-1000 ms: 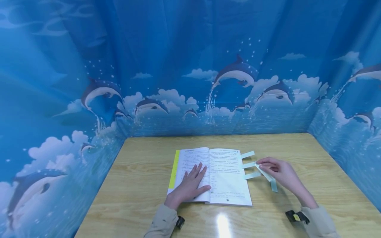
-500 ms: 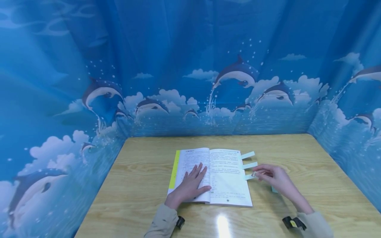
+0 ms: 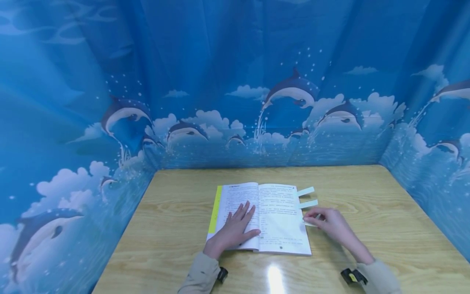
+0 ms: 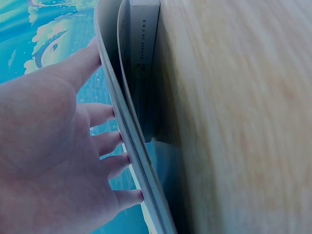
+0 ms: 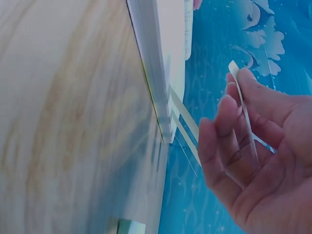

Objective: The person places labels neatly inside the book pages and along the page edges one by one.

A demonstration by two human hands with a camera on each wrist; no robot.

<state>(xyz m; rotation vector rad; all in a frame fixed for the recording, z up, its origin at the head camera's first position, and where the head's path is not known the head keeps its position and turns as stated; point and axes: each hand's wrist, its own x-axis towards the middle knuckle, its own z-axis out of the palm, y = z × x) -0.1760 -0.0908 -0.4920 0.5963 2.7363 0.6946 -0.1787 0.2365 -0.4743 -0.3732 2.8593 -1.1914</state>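
An open book with printed pages lies on the table. My left hand rests with fingers spread on its left page; in the left wrist view the fingertips press against the page. Beyond the right page's edge, my right hand pinches a pale sticky note strip between thumb and fingers, its tip at the page edge. Two light green strips, an upper strip and a lower strip, stick out from the right page. The third strip's place is covered by the right hand in the head view.
A small green pad lies on the wooden table, hidden behind the right hand in the head view. A blue dolphin-print curtain closes off the back and sides. Light glares on the table's front part.
My right hand has moved left and down, carrying the strip from beside the lower strips to the right page's edge. My left hand stays put.
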